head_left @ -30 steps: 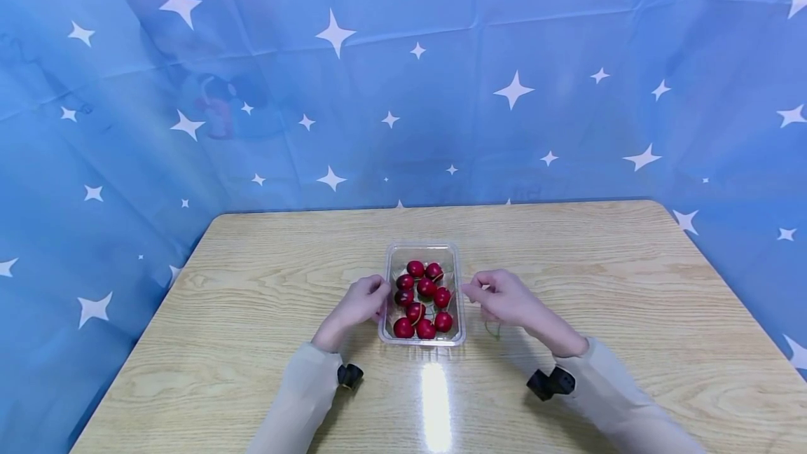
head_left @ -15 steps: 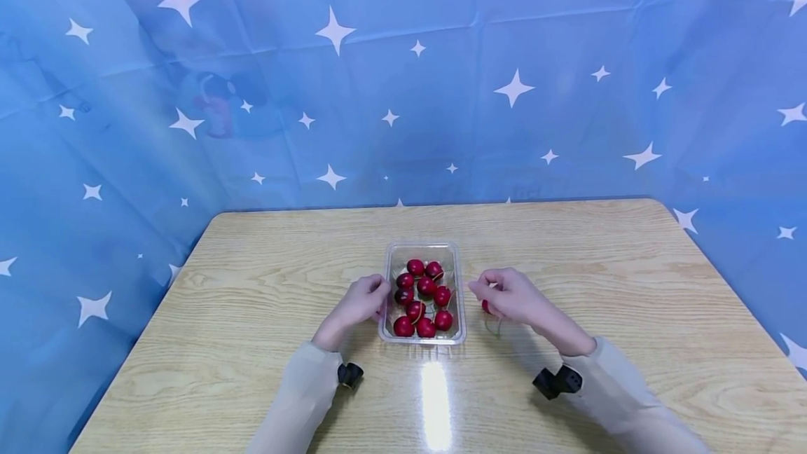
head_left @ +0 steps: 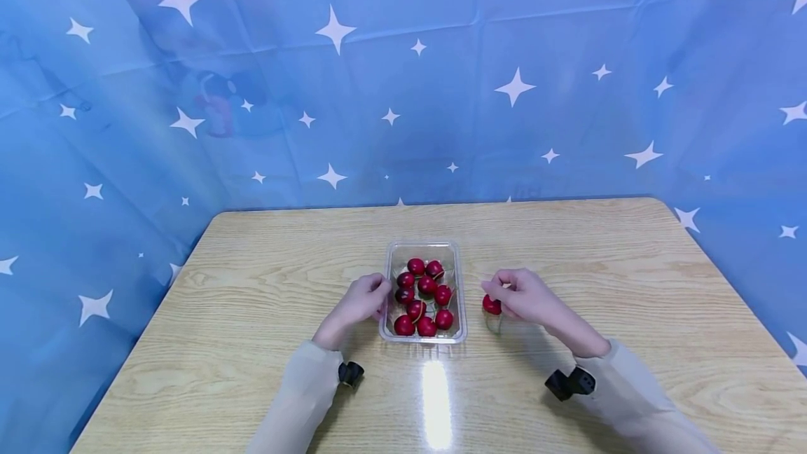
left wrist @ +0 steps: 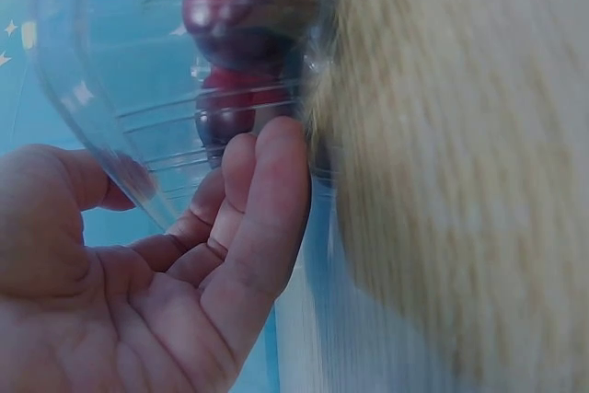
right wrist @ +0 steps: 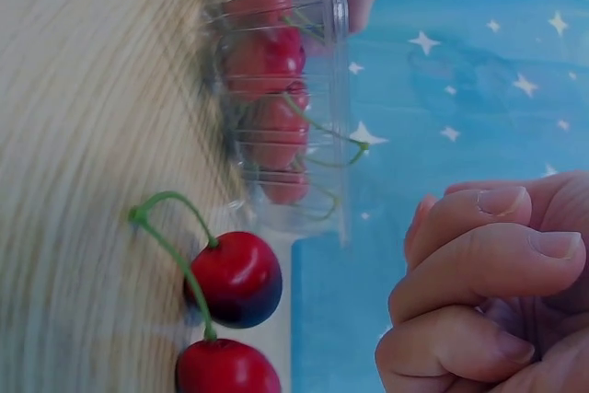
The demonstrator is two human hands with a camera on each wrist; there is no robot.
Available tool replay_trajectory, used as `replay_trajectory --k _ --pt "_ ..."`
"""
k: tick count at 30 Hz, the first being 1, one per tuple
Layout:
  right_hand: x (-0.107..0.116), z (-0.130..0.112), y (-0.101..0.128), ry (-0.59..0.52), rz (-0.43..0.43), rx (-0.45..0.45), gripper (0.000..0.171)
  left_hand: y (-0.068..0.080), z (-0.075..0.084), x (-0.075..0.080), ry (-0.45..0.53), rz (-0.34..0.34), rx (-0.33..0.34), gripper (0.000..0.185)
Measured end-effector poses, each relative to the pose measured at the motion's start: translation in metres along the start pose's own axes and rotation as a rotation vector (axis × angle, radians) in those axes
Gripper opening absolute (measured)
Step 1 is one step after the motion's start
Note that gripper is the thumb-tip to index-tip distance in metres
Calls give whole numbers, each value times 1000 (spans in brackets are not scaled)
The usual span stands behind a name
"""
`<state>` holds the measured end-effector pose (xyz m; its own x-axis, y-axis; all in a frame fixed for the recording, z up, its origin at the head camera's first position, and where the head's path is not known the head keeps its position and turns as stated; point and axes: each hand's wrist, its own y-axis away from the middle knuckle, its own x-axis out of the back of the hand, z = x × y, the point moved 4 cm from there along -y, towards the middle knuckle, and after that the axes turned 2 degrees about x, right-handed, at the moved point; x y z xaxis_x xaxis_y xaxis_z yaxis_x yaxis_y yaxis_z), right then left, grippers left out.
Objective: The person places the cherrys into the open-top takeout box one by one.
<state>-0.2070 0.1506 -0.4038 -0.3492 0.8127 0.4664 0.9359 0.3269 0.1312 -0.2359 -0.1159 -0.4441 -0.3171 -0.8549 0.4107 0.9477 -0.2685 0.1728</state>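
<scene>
A clear plastic box (head_left: 421, 342) with several red cherries (head_left: 426, 286) inside stands at the middle of the table. My left hand (head_left: 364, 300) grips its left wall, thumb at the rim and fingers (left wrist: 267, 190) along the outside. To the right of the box my right hand (head_left: 523, 296) hovers with loosely curled fingers (right wrist: 460, 273) and nothing seen in them. Beside that hand, on the wood, lie two cherries joined by their green stems, the upper cherry (right wrist: 237, 278) and the lower cherry (right wrist: 228, 370) in the right wrist view. The head view shows just part of this pair.
The wooden table (head_left: 252, 265) carries the box and the loose pair. Behind it hangs a blue cloth (head_left: 403, 90) with white stars. Light reflects brightly off the wood in front of the box. A black wrist camera (head_left: 570, 382) sits on each sleeve.
My right hand has moved right, away from the box's right wall, which brings a cherry on the table into sight. My left hand and the box have stayed in place.
</scene>
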Motion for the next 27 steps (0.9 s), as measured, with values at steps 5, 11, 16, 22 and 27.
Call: replay_trajectory --k 5,11,16,22,27 --pt "1 5 2 -6 -15 -3 34 0 0 0 1 -5 -5 26" --pt "1 11 5 -10 -21 -8 34 0 -1 0 9 -8 -7 26" --pt "0 18 8 -2 -25 -28 33 -1 -1 -1 14 -5 -6 26" --pt "-2 24 10 43 -34 -5 33 0 0 -1 18 -5 -1 25" --pt "-3 31 11 61 -37 -12 35 0 0 0 20 -6 2 26"
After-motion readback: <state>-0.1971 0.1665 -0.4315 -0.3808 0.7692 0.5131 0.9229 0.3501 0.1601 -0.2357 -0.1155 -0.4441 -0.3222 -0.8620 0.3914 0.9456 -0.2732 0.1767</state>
